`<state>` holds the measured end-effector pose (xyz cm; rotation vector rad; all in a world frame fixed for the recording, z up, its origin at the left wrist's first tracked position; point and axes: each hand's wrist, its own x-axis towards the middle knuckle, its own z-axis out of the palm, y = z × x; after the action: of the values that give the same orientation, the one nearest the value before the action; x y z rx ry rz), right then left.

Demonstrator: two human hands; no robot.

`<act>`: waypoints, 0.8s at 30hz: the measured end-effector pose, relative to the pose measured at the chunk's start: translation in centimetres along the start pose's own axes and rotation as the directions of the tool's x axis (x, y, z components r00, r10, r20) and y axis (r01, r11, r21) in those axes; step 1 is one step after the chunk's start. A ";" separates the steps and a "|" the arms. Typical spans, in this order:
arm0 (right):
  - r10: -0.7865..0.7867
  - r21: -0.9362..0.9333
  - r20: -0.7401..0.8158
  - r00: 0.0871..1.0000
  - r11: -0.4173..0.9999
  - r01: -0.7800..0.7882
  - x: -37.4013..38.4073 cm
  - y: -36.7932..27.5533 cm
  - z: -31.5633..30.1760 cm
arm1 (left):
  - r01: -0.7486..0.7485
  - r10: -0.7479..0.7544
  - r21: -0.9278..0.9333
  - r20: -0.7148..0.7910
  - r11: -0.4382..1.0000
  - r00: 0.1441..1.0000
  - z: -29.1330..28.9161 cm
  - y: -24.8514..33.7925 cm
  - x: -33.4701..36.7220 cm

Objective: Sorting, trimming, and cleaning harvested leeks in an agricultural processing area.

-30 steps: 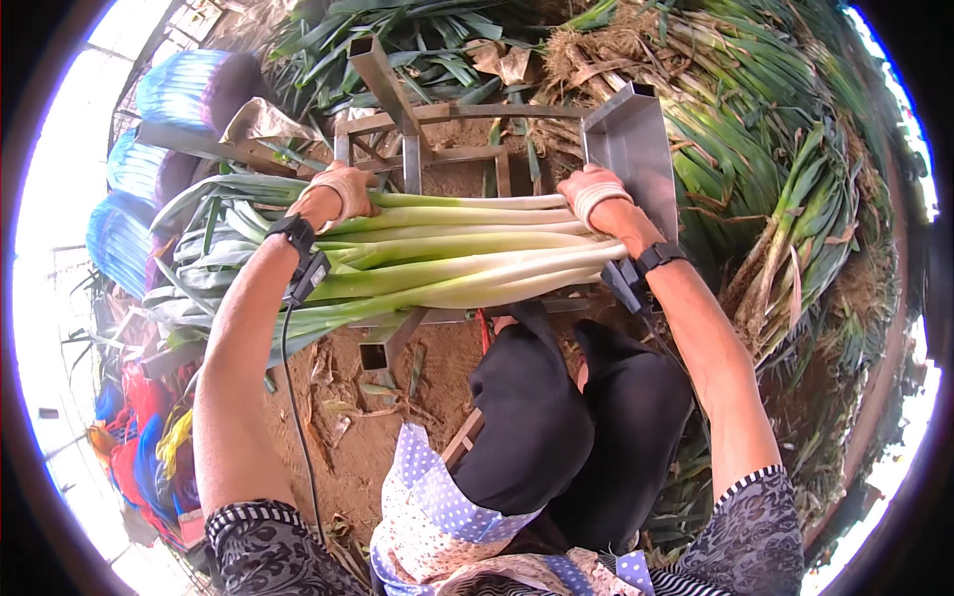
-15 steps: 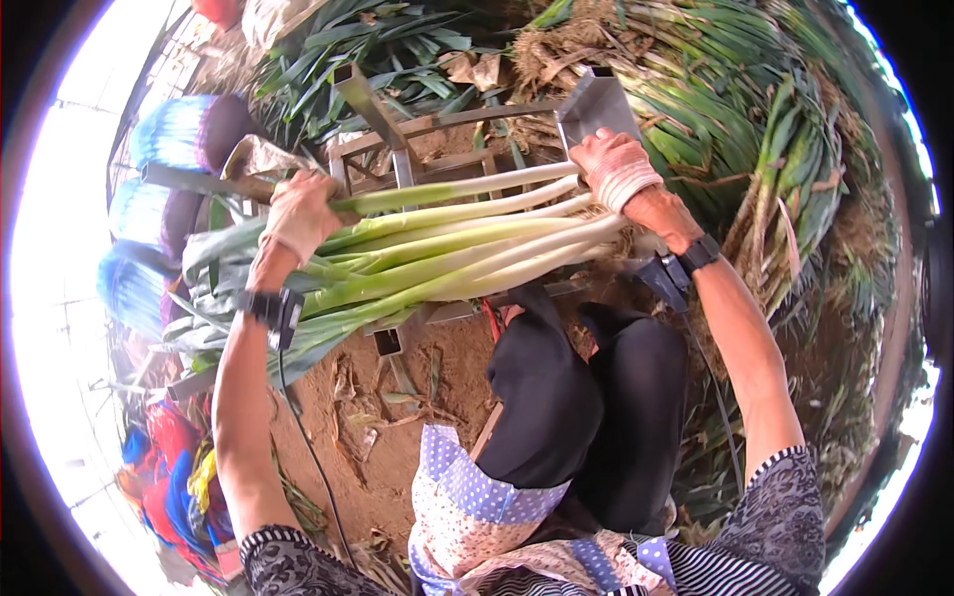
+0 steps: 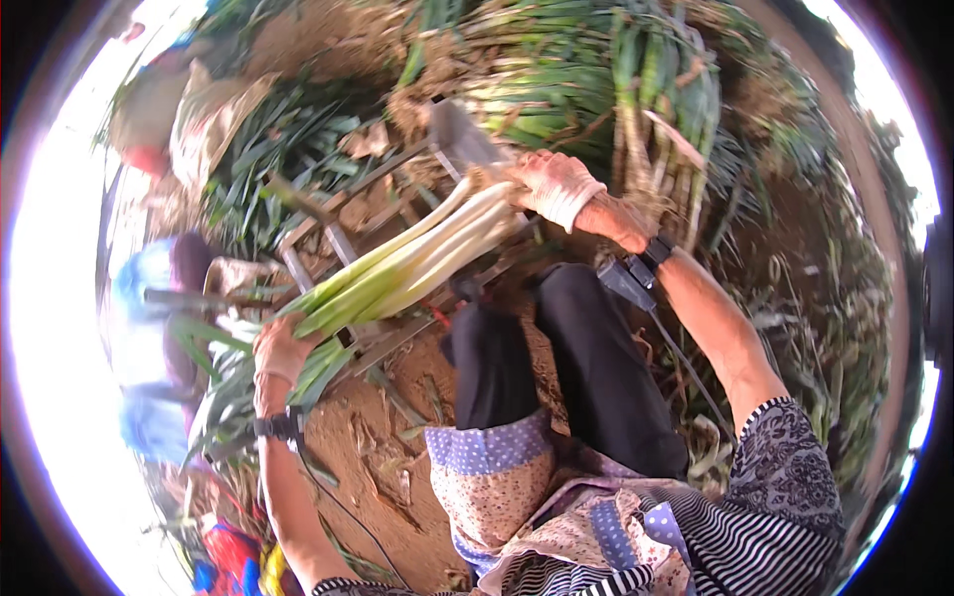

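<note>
A bunch of leeks (image 3: pixel 412 260) lies across the metal frame (image 3: pixel 397 162) in front of my knees, slanting from lower left to upper right. My left hand (image 3: pixel 285 348) is closed around the green part, where the leaves fan out. At the white root end, my right hand (image 3: pixel 556 189) has its fingers wrapped round the stalks, beside the frame's metal end plate (image 3: pixel 463 134). White bands cover parts of both hands. Fingers and palms hide some of the stalks, and the roots are mostly covered by my right hand.
A large heap of leeks (image 3: pixel 542 79) spreads behind the frame and to the right. Blue-topped bundles (image 3: pixel 149 288) stand at the left. Colourful plastic strips (image 3: pixel 234 551) lie at lower left. Dry leaf scraps litter the dirt floor (image 3: pixel 348 467). A pale sack (image 3: pixel 211 119) sits at far left.
The bunch has been drawn together into a tighter bundle and tilts more, its leafy end lower. My right hand has shifted left in view, my left hand downward. The whole view has turned.
</note>
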<state>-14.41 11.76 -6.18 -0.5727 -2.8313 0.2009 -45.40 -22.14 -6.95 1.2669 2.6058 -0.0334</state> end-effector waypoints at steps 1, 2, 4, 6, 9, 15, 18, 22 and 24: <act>0.081 0.034 -0.045 0.996 0.996 -0.079 -2.0 0.0 -1.0 | 0.002 -0.002 -0.017 -0.031 1.000 1.000 -0.1 -0.5 -0.3; 0.137 0.021 -0.046 0.990 0.990 -0.136 -4.7 0.6 -2.0 | -0.007 0.004 -0.048 -0.068 0.999 0.998 -0.1 -1.0 -0.1; 0.312 0.085 0.088 0.946 0.944 -0.319 -10.4 1.9 -2.8 | -0.029 0.014 -0.109 -0.132 0.994 0.991 -0.5 -0.4 0.4; 0.518 0.006 0.257 0.816 0.844 -0.537 -17.3 4.3 -1.5 | -0.017 -0.022 -0.182 -0.215 0.983 0.976 -2.5 1.8 0.5; 0.514 -0.379 0.379 0.770 0.845 -0.377 -24.7 7.2 -1.0 | -0.244 0.104 -0.649 -0.247 0.721 0.964 -3.8 5.6 2.4; 0.962 0.367 0.231 0.144 0.051 -0.929 -30.7 8.9 -0.1 | -0.342 0.491 -0.861 -0.127 0.377 0.862 -9.9 29.9 -2.5; 0.949 0.452 0.043 0.313 0.261 -0.853 -26.0 8.7 0.0 | -0.397 0.584 -0.905 -0.242 0.152 0.775 -8.9 38.7 -4.9; 0.937 0.721 0.021 0.349 0.228 -0.655 -18.8 13.4 3.6 | 0.018 0.385 -0.886 -0.184 -0.464 0.904 -3.4 50.4 -5.8; 0.765 0.818 -0.501 0.405 0.571 -0.067 -16.1 13.4 7.5 | 0.043 0.206 -0.854 -0.076 -0.519 0.976 1.1 52.5 -4.2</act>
<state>2.83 16.94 -19.21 -0.9333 -1.3703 0.8196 -1.87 7.18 -2.57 0.4327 0.9620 1.8082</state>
